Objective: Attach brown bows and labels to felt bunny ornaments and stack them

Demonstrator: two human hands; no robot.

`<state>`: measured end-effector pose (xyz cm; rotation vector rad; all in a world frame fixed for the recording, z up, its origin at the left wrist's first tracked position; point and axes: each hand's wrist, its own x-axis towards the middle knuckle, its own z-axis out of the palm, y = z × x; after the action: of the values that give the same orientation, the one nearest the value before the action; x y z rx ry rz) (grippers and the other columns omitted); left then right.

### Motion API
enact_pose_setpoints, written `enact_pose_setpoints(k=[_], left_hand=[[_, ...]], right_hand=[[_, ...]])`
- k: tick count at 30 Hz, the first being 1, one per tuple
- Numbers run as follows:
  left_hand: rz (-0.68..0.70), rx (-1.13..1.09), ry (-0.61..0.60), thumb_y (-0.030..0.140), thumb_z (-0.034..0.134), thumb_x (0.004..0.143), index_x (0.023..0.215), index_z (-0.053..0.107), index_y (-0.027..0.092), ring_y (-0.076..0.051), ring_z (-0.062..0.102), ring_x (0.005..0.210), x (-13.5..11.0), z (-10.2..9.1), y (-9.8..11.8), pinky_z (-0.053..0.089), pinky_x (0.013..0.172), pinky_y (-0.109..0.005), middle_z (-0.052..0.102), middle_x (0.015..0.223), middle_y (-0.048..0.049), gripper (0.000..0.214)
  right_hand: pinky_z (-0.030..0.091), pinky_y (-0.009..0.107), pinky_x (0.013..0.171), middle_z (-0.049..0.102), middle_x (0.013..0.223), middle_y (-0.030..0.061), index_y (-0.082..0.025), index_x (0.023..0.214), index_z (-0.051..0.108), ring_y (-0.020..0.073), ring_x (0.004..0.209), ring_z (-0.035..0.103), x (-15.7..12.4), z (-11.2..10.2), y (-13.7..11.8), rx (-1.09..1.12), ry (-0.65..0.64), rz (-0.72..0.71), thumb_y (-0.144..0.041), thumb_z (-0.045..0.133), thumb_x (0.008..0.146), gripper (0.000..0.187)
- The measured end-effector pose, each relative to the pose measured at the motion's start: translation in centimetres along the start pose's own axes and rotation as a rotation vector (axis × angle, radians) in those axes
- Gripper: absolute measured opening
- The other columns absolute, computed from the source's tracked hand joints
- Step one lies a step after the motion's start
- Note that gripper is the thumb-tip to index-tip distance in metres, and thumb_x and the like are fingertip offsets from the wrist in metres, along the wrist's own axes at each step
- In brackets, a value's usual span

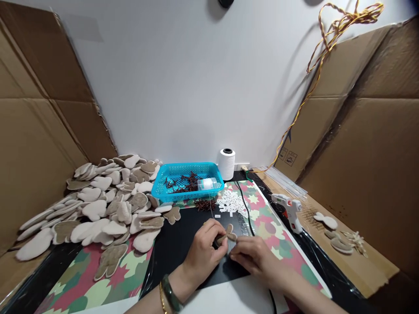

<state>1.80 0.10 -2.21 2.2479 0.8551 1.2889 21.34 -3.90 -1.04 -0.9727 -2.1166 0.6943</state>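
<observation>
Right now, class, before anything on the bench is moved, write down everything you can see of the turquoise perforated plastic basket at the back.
The turquoise perforated plastic basket is a shallow rectangular tray with a rounded rim and walls and floor pierced by a lattice of small holes. It stands at the back of the work surface near the white wall, between a heap of beige padded shapes and a white thread cone. Inside lie dark reddish-brown wiry sprigs and a small clear box.

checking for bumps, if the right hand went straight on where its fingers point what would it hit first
The right hand likely meets the felt piece in the left hand first; depth is unclear.
</observation>
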Motion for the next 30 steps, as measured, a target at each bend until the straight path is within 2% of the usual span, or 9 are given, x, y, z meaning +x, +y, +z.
enact_pose_setpoints(k=[3, 5, 8, 11, 15, 19, 23, 27, 30], left_hand=[[0.009, 0.009, -0.013, 0.001, 0.056, 0.08, 0.081, 0.06, 0.018, -0.018, 0.06, 0.078, 0.0, 0.1, -0.1, 0.046, 0.069, -0.028, 0.062, 0.084, -0.004, 0.018], [0.031, -0.003, -0.018, 0.0, 0.056, 0.08, 0.081, 0.061, 0.018, -0.018, 0.059, 0.078, -0.1, 0.2, 0.0, 0.046, 0.069, -0.027, 0.062, 0.084, -0.004, 0.019], [0.056, -0.039, -0.012, 0.0, 0.056, 0.079, 0.082, 0.061, 0.018, -0.018, 0.06, 0.079, -0.2, 0.2, 0.3, 0.046, 0.071, -0.027, 0.063, 0.084, -0.004, 0.019], [0.074, -0.054, -0.009, 0.002, 0.061, 0.078, 0.082, 0.062, 0.018, -0.018, 0.06, 0.079, -0.3, 0.1, 0.3, 0.045, 0.072, -0.029, 0.066, 0.084, -0.0034, 0.017], [0.025, -0.049, 0.045, 0.003, 0.063, 0.077, 0.083, 0.063, 0.018, -0.018, 0.061, 0.078, -0.3, 0.1, 0.4, 0.045, 0.073, -0.031, 0.067, 0.084, -0.0031, 0.016], [-0.082, -0.041, 0.087, 0.004, 0.06, 0.078, 0.077, 0.062, 0.019, -0.018, 0.06, 0.075, -0.2, 0.2, 0.3, 0.045, 0.072, -0.031, 0.065, 0.079, -0.0021, 0.015], [-0.144, -0.009, 0.073, 0.006, 0.058, 0.079, 0.075, 0.061, 0.019, -0.018, 0.059, 0.073, -0.1, 0.3, 0.2, 0.044, 0.069, -0.03, 0.064, 0.077, -0.0026, 0.014], [-0.145, 0.028, 0.041, 0.007, 0.058, 0.078, 0.074, 0.06, 0.019, -0.018, 0.059, 0.072, -0.2, 0.3, 0.1, 0.043, 0.067, -0.03, 0.063, 0.077, -0.0025, 0.013], [-0.093, 0.089, 0.001, 0.005, 0.056, 0.077, 0.075, 0.059, 0.019, -0.018, 0.058, 0.073, -0.3, 0.3, 0.2, 0.042, 0.069, -0.03, 0.063, 0.076, -0.0017, 0.015]], right_hand=[[0.04, 0.027, 0.064, 0.061, 0.078, 0.0059, -0.016, 0.091, 0.073, 0.0161, 0.07, 0.053, 0.9, -1.1, -1.4, -0.158, 0.02, -0.074, -0.03, 0.041, 0.108, 0.038], [0.041, 0.027, 0.065, 0.062, 0.077, 0.0058, -0.016, 0.088, 0.074, 0.0159, 0.069, 0.054, 2.7, -2.2, -0.8, -0.124, 0.037, -0.04, -0.034, 0.047, 0.106, 0.037], [0.041, 0.025, 0.061, 0.063, 0.071, 0.0038, -0.015, 0.078, 0.075, 0.0147, 0.065, 0.054, 5.1, -3.0, 1.7, 0.181, -0.059, 0.156, -0.046, 0.065, 0.094, 0.036], [0.033, 0.022, 0.052, 0.059, 0.061, -0.0007, -0.014, 0.076, 0.074, 0.0104, 0.054, 0.044, 5.5, -2.6, 4.1, 0.524, -0.214, 0.357, -0.055, 0.079, 0.079, 0.042], [0.025, 0.022, 0.049, 0.046, 0.055, -0.0053, -0.014, 0.07, 0.069, 0.008, 0.05, 0.032, 3.4, -0.9, 4.2, 0.636, -0.203, 0.387, -0.058, 0.076, 0.081, 0.047], [0.03, 0.025, 0.056, 0.051, 0.064, -0.0011, -0.015, 0.076, 0.066, 0.0125, 0.06, 0.042, 1.4, 0.6, 1.7, 0.142, 0.057, 0.098, -0.039, 0.053, 0.103, 0.038], [0.028, 0.028, 0.057, 0.057, 0.069, 0.0032, -0.016, 0.081, 0.063, 0.0154, 0.062, 0.045, 0.3, 1.3, -0.2, -0.45, 0.216, -0.219, -0.013, 0.039, 0.105, 0.034], [0.029, 0.03, 0.057, 0.061, 0.071, 0.0043, -0.015, 0.088, 0.064, 0.0167, 0.06, 0.045, 0.2, 1.0, -1.1, -0.637, 0.19, -0.305, -0.01, 0.038, 0.105, 0.031], [0.03, 0.03, 0.056, 0.06, 0.072, 0.0047, -0.014, 0.091, 0.068, 0.017, 0.062, 0.046, 1.1, -0.2, -1.1, -0.617, 0.148, -0.308, -0.01, 0.038, 0.105, 0.033]])
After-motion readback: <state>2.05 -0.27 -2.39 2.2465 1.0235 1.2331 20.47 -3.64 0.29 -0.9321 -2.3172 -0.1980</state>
